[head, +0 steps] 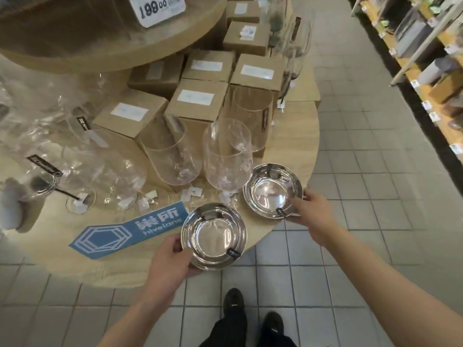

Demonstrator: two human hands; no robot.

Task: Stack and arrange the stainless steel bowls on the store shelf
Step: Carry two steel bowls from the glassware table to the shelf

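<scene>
L hand grips near steel bowl; R hand grips far steel bowl, up-right of it. Near bowl probably nests into far one.

- A round, light-wood display table fills the view from nine to twelve o'clock, its edge curving down toward six.
- A second round tier of the same wood overhangs it at eleven o'clock, carrying a price card.
- Pale grey square floor tiles with dark grout run from six to one o'clock.
- A long shelving unit with wooden boards and small price tags lines the aisle at two o'clock.
- The light is even and soft.
</scene>
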